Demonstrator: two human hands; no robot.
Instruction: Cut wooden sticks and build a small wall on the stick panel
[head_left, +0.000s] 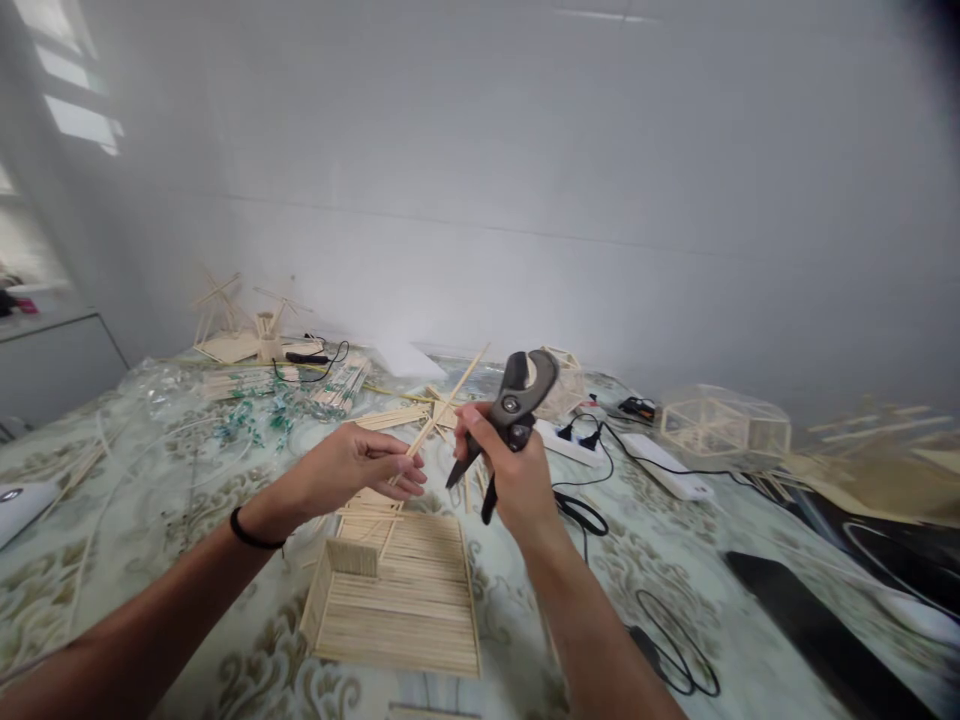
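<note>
My left hand, a dark band around its wrist, pinches a thin wooden stick that slants up and away to the right. In my right hand is a pair of dark pruning shears, the curved jaws pointing up and the handles down. My right fingertips are close to the stick; whether they touch it I cannot tell. Below both hands lies a flat panel of wooden sticks with low stick walls at its left. Loose sticks lie behind my left hand.
Bundled sticks and green-and-clear scraps lie at left. A power strip with plugs and black cables stands right of my hands, near a wooden frame model. A long black object lies at front right. A wall rises behind.
</note>
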